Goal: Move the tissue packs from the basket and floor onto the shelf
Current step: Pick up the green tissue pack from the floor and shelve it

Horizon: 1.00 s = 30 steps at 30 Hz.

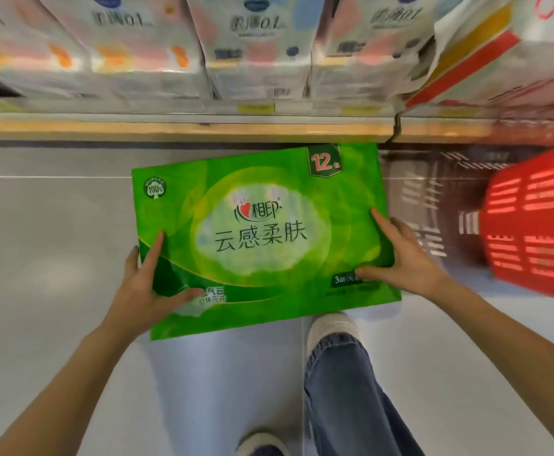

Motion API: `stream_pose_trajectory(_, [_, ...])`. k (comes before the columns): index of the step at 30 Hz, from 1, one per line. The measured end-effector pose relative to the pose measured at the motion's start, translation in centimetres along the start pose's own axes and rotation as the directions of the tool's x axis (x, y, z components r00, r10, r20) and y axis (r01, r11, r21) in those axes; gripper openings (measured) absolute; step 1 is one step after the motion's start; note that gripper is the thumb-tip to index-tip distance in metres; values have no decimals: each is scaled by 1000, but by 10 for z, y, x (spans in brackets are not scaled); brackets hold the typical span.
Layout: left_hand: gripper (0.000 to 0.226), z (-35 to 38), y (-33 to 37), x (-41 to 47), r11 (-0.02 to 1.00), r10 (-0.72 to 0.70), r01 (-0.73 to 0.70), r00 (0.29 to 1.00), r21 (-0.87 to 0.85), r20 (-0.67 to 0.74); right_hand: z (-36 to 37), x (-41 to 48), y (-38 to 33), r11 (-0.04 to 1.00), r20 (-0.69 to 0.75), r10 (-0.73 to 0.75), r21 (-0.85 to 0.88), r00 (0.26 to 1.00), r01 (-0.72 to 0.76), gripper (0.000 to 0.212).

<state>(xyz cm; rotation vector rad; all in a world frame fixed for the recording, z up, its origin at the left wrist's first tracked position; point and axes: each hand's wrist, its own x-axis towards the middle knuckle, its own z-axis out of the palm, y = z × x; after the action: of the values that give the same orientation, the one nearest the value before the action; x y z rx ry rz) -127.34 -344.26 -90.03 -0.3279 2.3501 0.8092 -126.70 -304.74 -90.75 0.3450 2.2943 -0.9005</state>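
Observation:
A large green tissue pack is held flat above the grey floor, just in front of the shelf edge. My left hand grips its near left corner, thumb on top. My right hand grips its right edge, fingers spread over the top face. A red plastic basket stands to the right of the pack, blurred; its contents are hidden.
The shelf above holds a row of white tissue packs and a white pack with red and yellow stripes at the right. Yellow price tags line the shelf front. My jeans leg and white shoe are under the pack.

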Motion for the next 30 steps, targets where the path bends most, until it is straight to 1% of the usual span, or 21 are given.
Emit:
stream_pose_trajectory(2, [120,0,-3,13,1000,0,0,1000,-27,22,4,12,1,999,-2,-28,32,1000,28,115])
stream_pose_trajectory(4, [128,-1,-6,22,1000,-12,12,999,-17,45,7,18,2,996,-10,-42,82,999,43,120])
stream_pose_trajectory(9, [130,-2,-11,28,998,33,-31,999,-55,37,8,22,0,985,-8,-51,164,999,52,131])
stream_pose_trajectory(13, [129,-4,-5,23,998,54,-53,998,-36,18,9,15,-11,985,-18,-52,161,998,54,127])
stream_pose_trajectory(17, [126,-15,2,16,996,83,-83,997,-13,10,10,4,-19,995,-32,-43,93,999,46,126])
stream_pose_trajectory(20, [124,-31,13,13,996,84,-85,996,34,27,5,-6,-27,997,-26,-17,75,1000,19,123])
stream_pose_trajectory(23, [118,-53,25,2,994,97,-99,994,36,58,-1,-24,-43,994,-3,7,110,1000,-6,120])
stream_pose_trajectory(25, [116,-67,32,-10,994,98,-102,992,44,75,-8,-38,-54,995,0,17,101,1000,-17,119])
stream_pose_trajectory(27, [116,-81,40,-27,993,101,-104,993,47,64,-18,-54,-67,997,-22,-2,78,1000,4,119])
stream_pose_trajectory(30, [117,-105,55,-57,993,111,-112,994,34,21,-41,-77,-89,995,-73,-68,62,995,72,117])
